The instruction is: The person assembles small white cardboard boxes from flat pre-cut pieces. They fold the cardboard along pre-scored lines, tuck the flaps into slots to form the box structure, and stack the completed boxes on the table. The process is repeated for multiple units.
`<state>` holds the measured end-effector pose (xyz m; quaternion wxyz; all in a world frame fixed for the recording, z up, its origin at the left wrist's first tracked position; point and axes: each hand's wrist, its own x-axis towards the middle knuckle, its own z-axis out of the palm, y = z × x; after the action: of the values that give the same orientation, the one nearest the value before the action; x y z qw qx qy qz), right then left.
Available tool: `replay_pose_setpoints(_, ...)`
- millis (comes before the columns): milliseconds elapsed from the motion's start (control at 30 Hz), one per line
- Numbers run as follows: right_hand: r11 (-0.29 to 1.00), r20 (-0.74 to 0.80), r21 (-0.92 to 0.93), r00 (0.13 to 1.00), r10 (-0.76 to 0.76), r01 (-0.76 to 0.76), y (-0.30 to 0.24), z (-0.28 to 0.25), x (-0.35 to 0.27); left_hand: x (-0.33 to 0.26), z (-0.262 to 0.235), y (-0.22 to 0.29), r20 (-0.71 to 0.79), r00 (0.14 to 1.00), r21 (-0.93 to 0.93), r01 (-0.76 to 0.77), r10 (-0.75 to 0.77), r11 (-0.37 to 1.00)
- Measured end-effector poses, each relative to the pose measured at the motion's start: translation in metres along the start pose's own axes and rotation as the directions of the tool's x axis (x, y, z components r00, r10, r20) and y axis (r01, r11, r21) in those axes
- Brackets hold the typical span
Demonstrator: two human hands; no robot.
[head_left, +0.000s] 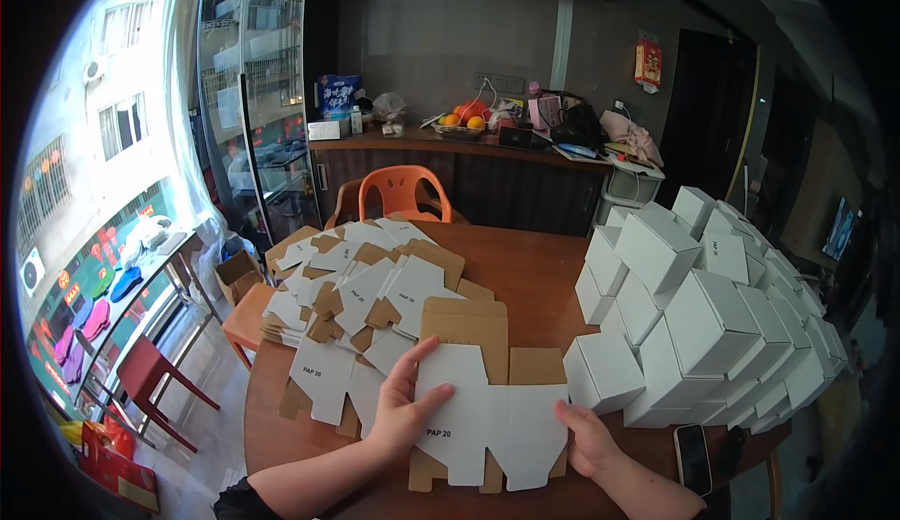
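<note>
A flat, unfolded cardboard box (525,417), white with brown inner flaps, is held up between my two hands over the table's near edge. My left hand (405,409) grips its left side, thumb on the white face and fingers behind. On the right edge, my right hand (583,440) pinches the card with its thumb in front. Just beyond my left hand lies a loose heap of flat box blanks (361,286), overlapping at odd angles. To the right of my right hand rises a large pile of folded white boxes (708,318).
The brown wooden table (520,262) carries both piles. A phone (693,460) lies near its right front edge. An orange chair (405,192) stands at the far side, and a red stool (155,379) at left. Fruit (466,115) and clutter sit on the sideboard (412,150).
</note>
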<state>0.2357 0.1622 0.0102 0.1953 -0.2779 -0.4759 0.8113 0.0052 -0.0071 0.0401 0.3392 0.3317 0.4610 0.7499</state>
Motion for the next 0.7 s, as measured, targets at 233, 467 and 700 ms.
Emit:
replay_pose_setpoints(233, 0.998, -0.051, 0.045, 0.997, 0.05, -0.048, -0.003, -0.003, 0.003, -0.005, 0.005, -0.002, 0.047, 0.999, 0.008, 0.003, -0.004, 1.0)
replay_pose_setpoints(467, 0.967, -0.1, 0.256, 0.995, 0.011, 0.015, -0.014, 0.013, -0.001, -0.01, 0.008, -0.012, 0.069, 0.997, -0.043, 0.036, -0.033, 0.998)
replay_pose_setpoints(700, 0.983, 0.026, 0.179, 0.998, -0.055, 0.049, 0.002, -0.005, 0.004, -0.004, 0.003, -0.016, 0.005, 1.0, 0.02, -0.016, 0.016, 1.0)
